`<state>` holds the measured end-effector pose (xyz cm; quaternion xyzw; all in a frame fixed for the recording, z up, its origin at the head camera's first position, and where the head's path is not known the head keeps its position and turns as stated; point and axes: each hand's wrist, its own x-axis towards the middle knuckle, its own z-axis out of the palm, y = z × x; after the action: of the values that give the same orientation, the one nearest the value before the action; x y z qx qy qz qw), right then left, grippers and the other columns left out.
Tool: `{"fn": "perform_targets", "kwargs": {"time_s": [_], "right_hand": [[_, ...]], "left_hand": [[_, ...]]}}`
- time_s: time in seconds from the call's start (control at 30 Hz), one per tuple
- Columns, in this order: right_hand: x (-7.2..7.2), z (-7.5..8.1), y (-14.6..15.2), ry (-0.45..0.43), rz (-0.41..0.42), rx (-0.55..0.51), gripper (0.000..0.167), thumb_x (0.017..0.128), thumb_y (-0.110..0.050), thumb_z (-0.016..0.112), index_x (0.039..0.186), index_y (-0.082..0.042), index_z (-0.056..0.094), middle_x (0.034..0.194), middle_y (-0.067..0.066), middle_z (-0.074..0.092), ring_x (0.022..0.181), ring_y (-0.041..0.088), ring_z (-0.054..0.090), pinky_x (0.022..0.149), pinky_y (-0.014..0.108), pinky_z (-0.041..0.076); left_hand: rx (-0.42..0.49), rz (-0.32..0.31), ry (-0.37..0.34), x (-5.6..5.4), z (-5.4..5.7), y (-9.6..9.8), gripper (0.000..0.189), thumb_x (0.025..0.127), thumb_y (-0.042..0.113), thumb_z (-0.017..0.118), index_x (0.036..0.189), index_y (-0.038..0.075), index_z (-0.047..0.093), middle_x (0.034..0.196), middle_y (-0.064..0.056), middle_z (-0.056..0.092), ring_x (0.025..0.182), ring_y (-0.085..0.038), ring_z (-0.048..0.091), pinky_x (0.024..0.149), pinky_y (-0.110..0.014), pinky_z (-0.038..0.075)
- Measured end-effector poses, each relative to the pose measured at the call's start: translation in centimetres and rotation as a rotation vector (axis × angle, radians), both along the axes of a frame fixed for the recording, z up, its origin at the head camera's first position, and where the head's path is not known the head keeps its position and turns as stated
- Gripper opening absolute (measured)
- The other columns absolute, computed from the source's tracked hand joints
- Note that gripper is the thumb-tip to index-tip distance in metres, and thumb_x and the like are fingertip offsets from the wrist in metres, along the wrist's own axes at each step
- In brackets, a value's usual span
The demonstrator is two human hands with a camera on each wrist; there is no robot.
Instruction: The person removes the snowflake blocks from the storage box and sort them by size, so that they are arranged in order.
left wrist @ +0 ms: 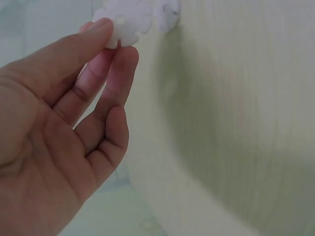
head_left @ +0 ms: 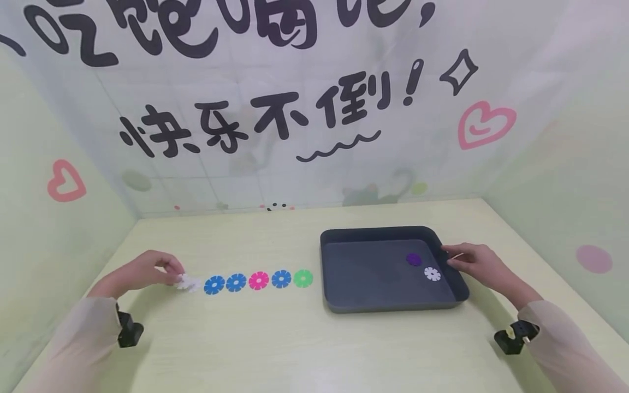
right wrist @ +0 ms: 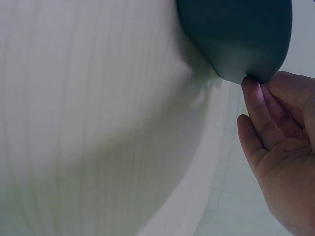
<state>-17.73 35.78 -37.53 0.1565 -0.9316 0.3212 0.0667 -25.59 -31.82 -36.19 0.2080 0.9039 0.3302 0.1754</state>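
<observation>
My left hand (head_left: 153,267) pinches a white notched plastic disc (left wrist: 129,22) between thumb and fingertips, at the left end of a row. Just beside it is another white disc (head_left: 194,285), partly overlapped in the head view. The row continues rightward with blue discs (head_left: 214,285), a pink disc (head_left: 258,280) and a green disc (head_left: 303,278), all lying flat. My right hand (head_left: 479,267) grips the right wall of a dark grey tray (head_left: 388,307) between thumb and fingers. Inside the tray lie a purple disc (head_left: 414,260) and a white disc (head_left: 432,274).
The pale wooden table (head_left: 255,344) carries the row and the tray, which stands right of the green disc. A printed cloth wall (head_left: 275,180) rises behind the table, with side walls left and right. Both wrists wear black camera mounts.
</observation>
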Motion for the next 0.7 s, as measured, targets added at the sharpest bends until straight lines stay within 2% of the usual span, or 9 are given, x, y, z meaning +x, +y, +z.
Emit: {"fn": "perform_targets", "kwargs": {"time_s": [0.13, 0.3, 0.47, 0.7], "right_hand": [[0.0, 0.0, 0.0, 0.002, 0.004, -0.006, 0.034, 0.081, 0.001, 0.065, 0.111, 0.015, 0.056, 0.101, 0.028, 0.061, 0.075, 0.012, 0.065, 0.062, 0.023, 0.049], [0.2, -0.2, 0.1, -0.007, -0.010, -0.001, 0.034, 0.081, 0.000, 0.065, 0.112, 0.014, 0.057, 0.101, 0.027, 0.062, 0.076, 0.010, 0.064, 0.063, 0.024, 0.049], [0.3, -0.2, 0.1, -0.005, 0.001, 0.002, 0.034, 0.081, 0.000, 0.065, 0.112, 0.014, 0.057, 0.103, 0.027, 0.061, 0.077, 0.016, 0.065, 0.064, 0.025, 0.050], [0.0, 0.0, 0.0, -0.014, -0.013, 0.003, 0.034, 0.082, 0.000, 0.064, 0.113, 0.013, 0.057, 0.104, 0.027, 0.061, 0.078, 0.018, 0.065, 0.064, 0.025, 0.050]], "left_hand": [[-0.018, 0.099, -0.057, 0.5, -0.9, -1.4, 0.021, 0.082, 0.015, 0.067, 0.095, -0.002, 0.063, 0.087, -0.006, 0.061, 0.075, -0.015, 0.055, 0.065, -0.032, 0.044], [-0.060, 0.206, -0.053, 0.6, -1.9, -2.0, 0.025, 0.083, 0.015, 0.067, 0.097, -0.005, 0.063, 0.085, -0.004, 0.061, 0.073, -0.016, 0.052, 0.062, -0.029, 0.043], [-0.079, 0.225, -0.014, 0.6, -2.7, -2.0, 0.023, 0.082, 0.011, 0.067, 0.095, -0.007, 0.064, 0.085, -0.006, 0.063, 0.074, -0.017, 0.056, 0.064, -0.029, 0.046], [-0.107, 0.226, 0.030, 0.5, -2.9, -1.5, 0.020, 0.082, 0.012, 0.067, 0.093, -0.005, 0.065, 0.088, -0.008, 0.063, 0.077, -0.018, 0.054, 0.068, -0.032, 0.044]]}}
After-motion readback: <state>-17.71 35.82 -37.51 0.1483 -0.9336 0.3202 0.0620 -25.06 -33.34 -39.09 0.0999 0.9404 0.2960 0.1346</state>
